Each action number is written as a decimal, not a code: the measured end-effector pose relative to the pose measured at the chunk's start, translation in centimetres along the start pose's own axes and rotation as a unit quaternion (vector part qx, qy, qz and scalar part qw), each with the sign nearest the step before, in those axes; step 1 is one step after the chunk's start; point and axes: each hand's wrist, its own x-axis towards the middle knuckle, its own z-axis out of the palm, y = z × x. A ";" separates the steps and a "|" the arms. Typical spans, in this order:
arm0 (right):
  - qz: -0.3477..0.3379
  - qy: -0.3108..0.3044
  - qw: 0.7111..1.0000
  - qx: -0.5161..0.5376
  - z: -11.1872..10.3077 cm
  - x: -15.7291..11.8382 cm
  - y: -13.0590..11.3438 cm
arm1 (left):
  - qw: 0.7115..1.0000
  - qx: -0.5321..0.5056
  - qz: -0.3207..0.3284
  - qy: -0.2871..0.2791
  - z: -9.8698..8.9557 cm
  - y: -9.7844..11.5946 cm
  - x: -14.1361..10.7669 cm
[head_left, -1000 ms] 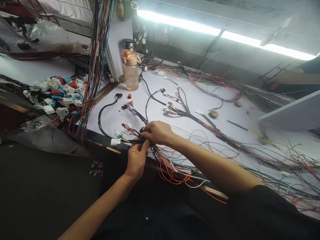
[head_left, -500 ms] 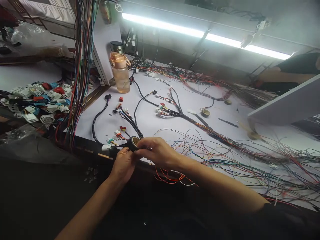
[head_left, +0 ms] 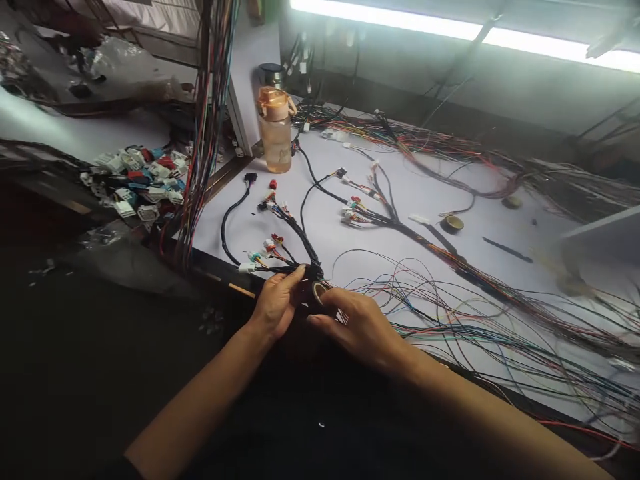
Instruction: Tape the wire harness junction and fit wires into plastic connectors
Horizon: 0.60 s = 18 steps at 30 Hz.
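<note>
My left hand (head_left: 275, 303) pinches a black-wrapped wire harness (head_left: 303, 243) near the front edge of the table, its thumb lying along the bundle. Close beside it, my right hand (head_left: 357, 320) holds a roll of black tape (head_left: 319, 291), with fingers at the ring and the thumb apart below. The roll is right under the point where the branches meet. Left of my hands, the branches end in a white connector (head_left: 247, 267), a green-and-white connector (head_left: 254, 256) and a red-yellow connector (head_left: 277, 238).
A second taped harness (head_left: 400, 227) crosses the table. Loose coloured wires (head_left: 425, 300) spread to the right. An orange-lidded bottle (head_left: 276, 133) stands at the back left, near hanging wires (head_left: 210, 113) and a connector pile (head_left: 143, 177). Another tape roll (head_left: 452, 224) lies farther back.
The view has shifted, so the table things appear farther right. The tape roll has moved from over my left hand to the branch junction, and my right hand's thumb has come away from it.
</note>
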 end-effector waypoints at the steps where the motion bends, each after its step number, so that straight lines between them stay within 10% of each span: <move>1: 0.009 0.007 1.000 0.008 0.2 -0.2 0.0 | 1.000 0.005 0.001 -0.002 0.0 0.0 0.0; 18: 0.099 -0.009 0.995 -0.015 -0.1 -1.2 -0.4 | 0.989 0.094 0.001 -0.110 -0.5 0.2 0.1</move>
